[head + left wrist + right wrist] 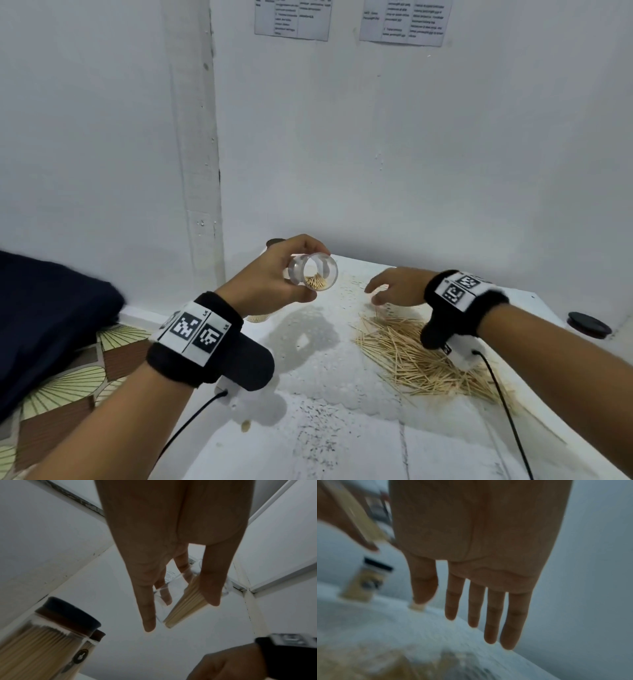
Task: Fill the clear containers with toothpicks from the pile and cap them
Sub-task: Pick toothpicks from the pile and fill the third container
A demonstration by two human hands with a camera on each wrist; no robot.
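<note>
My left hand [274,274] grips a clear container [313,272] above the table, tilted so its open mouth faces me; a small bundle of toothpicks [315,281] lies in it. In the left wrist view the fingers [147,615] wrap the same container [176,599]. My right hand [394,286] hovers with straight fingers over the far end of the toothpick pile [421,356], holding nothing; the right wrist view shows its fingers [489,615] spread above the white table.
Two filled containers with black caps [68,616] stand at the table's far left. A loose black cap [588,324] lies at the right edge. A dark cloth [51,325] covers the patterned surface on the left. White walls close the table's far side.
</note>
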